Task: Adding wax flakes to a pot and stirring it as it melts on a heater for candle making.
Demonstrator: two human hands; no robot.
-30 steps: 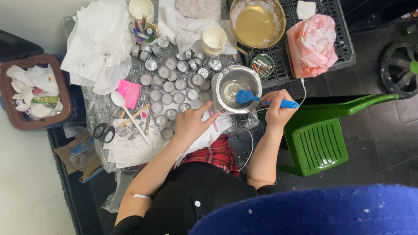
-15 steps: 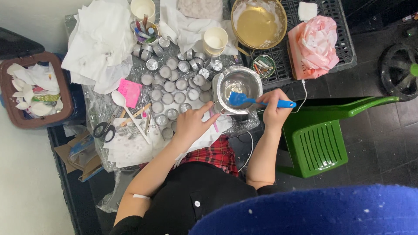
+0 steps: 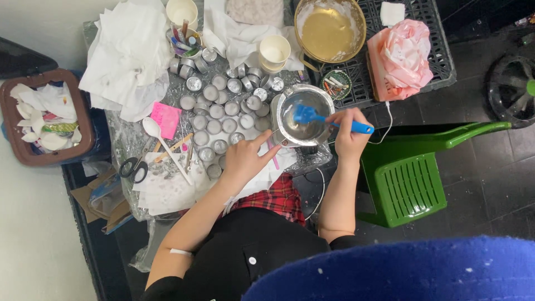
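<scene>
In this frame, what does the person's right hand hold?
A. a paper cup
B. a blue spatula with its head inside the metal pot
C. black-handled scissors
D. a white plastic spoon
B: the right hand grips the blue spatula by its handle, and the spatula's head sits inside the metal pot; the scissors and the white spoon lie untouched on the table.

A small pink rectangular card (image 3: 165, 119) lies on the table left of the round tins, and flattened brown cardboard packaging (image 3: 96, 196) sits low at the near left edge.
</scene>
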